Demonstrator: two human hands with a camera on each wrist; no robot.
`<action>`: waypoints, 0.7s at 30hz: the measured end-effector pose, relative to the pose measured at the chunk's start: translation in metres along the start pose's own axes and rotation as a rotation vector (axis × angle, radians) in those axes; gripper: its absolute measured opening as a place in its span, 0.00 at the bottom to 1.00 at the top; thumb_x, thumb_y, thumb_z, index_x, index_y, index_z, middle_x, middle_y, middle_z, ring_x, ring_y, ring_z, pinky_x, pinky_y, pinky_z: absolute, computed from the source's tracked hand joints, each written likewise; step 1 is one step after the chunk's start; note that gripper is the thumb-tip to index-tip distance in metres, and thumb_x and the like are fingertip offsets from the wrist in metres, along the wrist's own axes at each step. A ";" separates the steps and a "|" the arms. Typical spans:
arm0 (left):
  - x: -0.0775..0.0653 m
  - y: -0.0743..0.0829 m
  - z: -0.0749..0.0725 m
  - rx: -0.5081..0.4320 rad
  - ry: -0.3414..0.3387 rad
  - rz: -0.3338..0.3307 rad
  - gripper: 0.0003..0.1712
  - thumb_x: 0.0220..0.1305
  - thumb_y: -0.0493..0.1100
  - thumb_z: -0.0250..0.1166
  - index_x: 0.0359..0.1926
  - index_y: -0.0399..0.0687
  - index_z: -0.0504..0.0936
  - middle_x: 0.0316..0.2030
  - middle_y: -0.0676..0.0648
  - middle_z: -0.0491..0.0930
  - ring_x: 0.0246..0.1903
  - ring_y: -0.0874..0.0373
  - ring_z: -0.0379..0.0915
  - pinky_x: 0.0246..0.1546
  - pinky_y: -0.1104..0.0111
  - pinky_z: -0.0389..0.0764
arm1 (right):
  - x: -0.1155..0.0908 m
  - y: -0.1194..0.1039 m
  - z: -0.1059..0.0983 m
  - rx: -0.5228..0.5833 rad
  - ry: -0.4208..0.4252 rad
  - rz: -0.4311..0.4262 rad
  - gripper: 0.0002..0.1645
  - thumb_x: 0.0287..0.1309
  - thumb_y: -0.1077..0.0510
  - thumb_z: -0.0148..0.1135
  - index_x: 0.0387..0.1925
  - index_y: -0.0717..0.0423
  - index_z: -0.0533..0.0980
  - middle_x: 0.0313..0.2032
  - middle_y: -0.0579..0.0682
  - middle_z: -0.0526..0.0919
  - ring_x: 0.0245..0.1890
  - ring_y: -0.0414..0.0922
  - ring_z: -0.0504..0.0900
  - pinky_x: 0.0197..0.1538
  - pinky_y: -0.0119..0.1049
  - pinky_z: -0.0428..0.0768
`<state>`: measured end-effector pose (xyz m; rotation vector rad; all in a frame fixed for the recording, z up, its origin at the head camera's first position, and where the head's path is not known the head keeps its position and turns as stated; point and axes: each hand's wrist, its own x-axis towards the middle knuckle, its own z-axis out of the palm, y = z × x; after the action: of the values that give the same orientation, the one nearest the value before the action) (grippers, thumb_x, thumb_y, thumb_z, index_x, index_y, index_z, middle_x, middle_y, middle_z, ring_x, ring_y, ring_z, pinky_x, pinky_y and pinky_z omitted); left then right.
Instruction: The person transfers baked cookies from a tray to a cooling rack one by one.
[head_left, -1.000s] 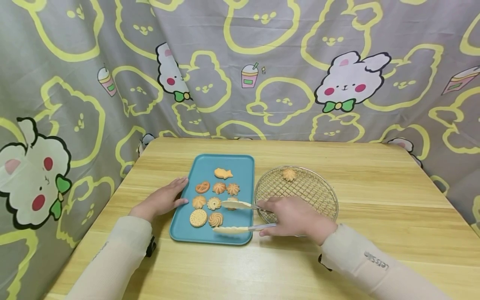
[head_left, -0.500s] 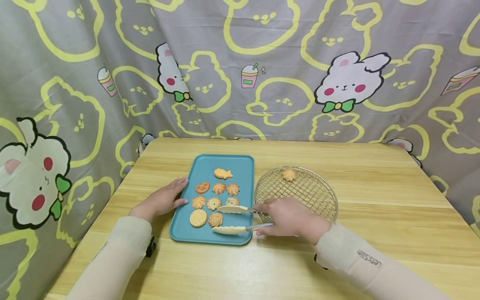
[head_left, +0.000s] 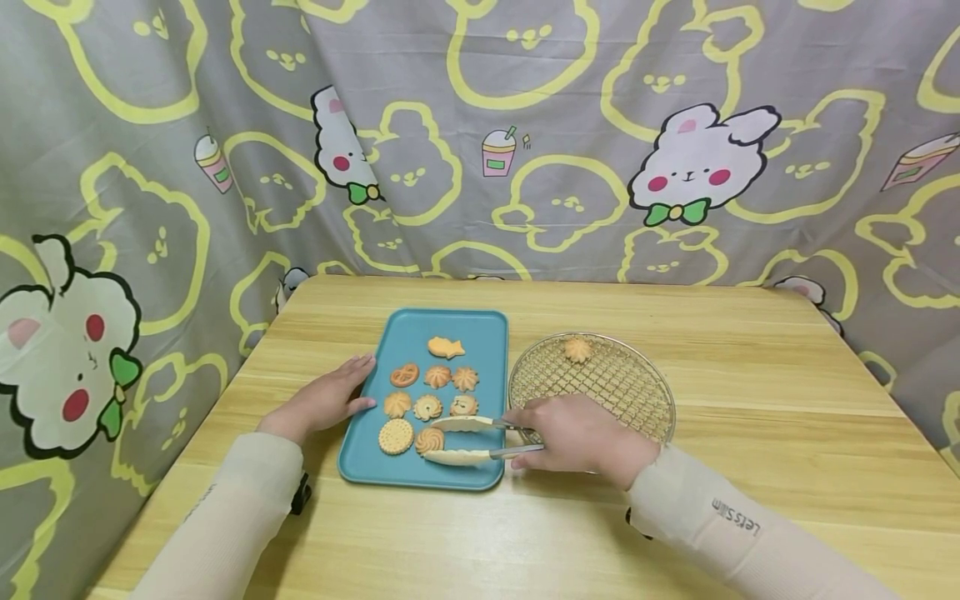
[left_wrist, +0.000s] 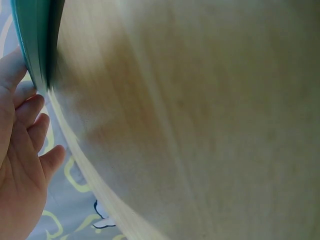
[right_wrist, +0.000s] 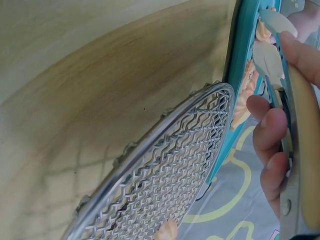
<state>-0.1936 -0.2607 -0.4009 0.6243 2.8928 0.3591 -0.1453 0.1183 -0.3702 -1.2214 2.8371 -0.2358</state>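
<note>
My right hand (head_left: 573, 432) grips a pair of metal tongs (head_left: 459, 457) with pale scalloped tips, reaching over the blue-green tray (head_left: 468, 325). The tips stand apart, with a swirl cookie (head_left: 428, 439) partly between them near the tray's front. Whether they touch it I cannot tell. In the right wrist view the fingers curl round the tongs' handle (right_wrist: 302, 150). My left hand (head_left: 322, 400) lies at the tray's left edge, fingers fairly straight. The left wrist view shows its fingertips against the tray rim (left_wrist: 37, 40). Several cookies lie in rows, including a pretzel (head_left: 404, 375) and a fish-shaped cookie (head_left: 446, 347).
Right of the tray stands a round wire-mesh rack (head_left: 630, 375), one star-shaped cookie (head_left: 577, 348) near its back rim. My right hand covers part of its front. The wooden table (head_left: 750, 400) runs back to a patterned curtain (head_left: 555, 125).
My right hand has moved slightly left and the tongs' tips have drawn closer together around the swirl cookie. The far tip has come off the cookie it covered. My left hand stays put.
</note>
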 end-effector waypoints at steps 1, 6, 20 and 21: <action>0.000 0.000 0.000 -0.001 -0.001 0.000 0.41 0.68 0.50 0.59 0.71 0.32 0.54 0.70 0.34 0.52 0.69 0.36 0.45 0.65 0.45 0.54 | 0.000 0.000 0.000 0.000 -0.002 0.000 0.36 0.51 0.32 0.64 0.57 0.46 0.78 0.44 0.45 0.83 0.36 0.43 0.82 0.36 0.40 0.81; 0.000 0.000 0.000 -0.003 -0.002 0.000 0.41 0.68 0.49 0.59 0.71 0.32 0.54 0.70 0.34 0.52 0.69 0.36 0.45 0.65 0.45 0.54 | -0.002 0.000 0.000 0.010 -0.003 -0.008 0.35 0.53 0.33 0.63 0.57 0.48 0.78 0.48 0.48 0.83 0.40 0.46 0.83 0.40 0.43 0.82; 0.001 -0.001 0.001 -0.001 -0.007 -0.003 0.41 0.68 0.50 0.59 0.72 0.33 0.53 0.70 0.34 0.51 0.69 0.37 0.45 0.65 0.46 0.54 | -0.008 0.008 -0.001 0.039 0.049 0.005 0.36 0.54 0.36 0.64 0.59 0.50 0.76 0.47 0.49 0.83 0.40 0.45 0.83 0.41 0.42 0.82; 0.001 -0.002 0.001 0.000 -0.006 -0.001 0.41 0.68 0.50 0.59 0.72 0.33 0.53 0.70 0.34 0.51 0.69 0.37 0.45 0.65 0.46 0.54 | -0.009 0.008 -0.001 0.041 0.059 0.007 0.36 0.54 0.36 0.64 0.59 0.51 0.76 0.46 0.48 0.84 0.38 0.44 0.83 0.40 0.41 0.82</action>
<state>-0.1950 -0.2614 -0.4023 0.6223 2.8874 0.3560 -0.1454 0.1306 -0.3705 -1.2171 2.8695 -0.3339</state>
